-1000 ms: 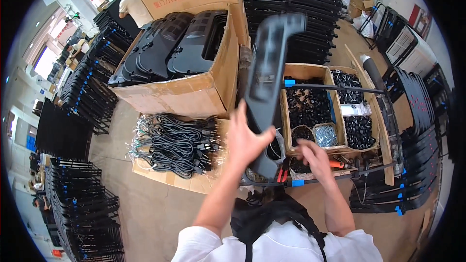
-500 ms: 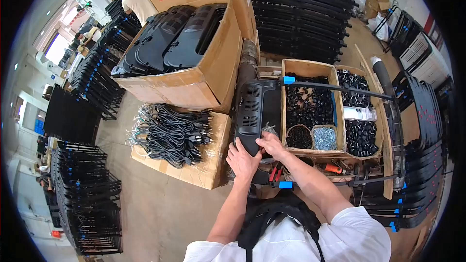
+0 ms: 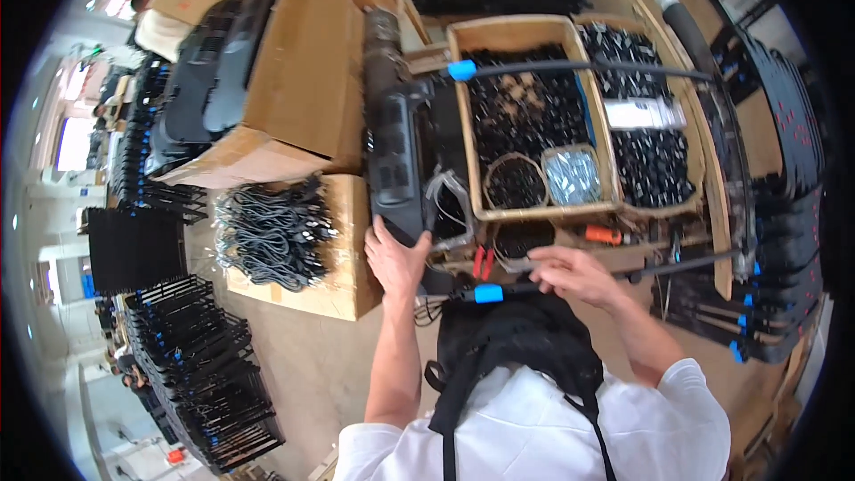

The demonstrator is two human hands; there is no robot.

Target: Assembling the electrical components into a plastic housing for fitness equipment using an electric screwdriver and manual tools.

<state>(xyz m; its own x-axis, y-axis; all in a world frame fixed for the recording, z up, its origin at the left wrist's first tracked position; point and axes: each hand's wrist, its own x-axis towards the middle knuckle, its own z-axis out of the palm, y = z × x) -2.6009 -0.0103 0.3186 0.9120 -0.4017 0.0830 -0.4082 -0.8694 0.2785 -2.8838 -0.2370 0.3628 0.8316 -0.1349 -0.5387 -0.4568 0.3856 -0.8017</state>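
A long black plastic housing with vent slots (image 3: 394,147) lies lengthwise on the bench in front of me. My left hand (image 3: 396,258) grips its near end, thumb on the right side and fingers on the left. Away from the housing, my right hand (image 3: 574,276) is over the near side of the bench, index finger stretched out and the others loosely bent. No object shows in it. Close to its fingertips are a round tub of small dark parts (image 3: 524,239) and a black frame tube. Red-handled pliers (image 3: 483,262) lie between my hands.
Beyond my right hand, a wooden box (image 3: 456,147) holds black fittings, a tub of small dark pieces and silver screws (image 3: 572,175). An orange-handled tool (image 3: 603,234) lies nearby. At left, bundled cables (image 3: 276,236) sit on a carton below a big box of black housings (image 3: 307,62).
My right hand has let go of the housing and moved right, over the near tools. My left hand stays at its near end. The whole view has shifted.
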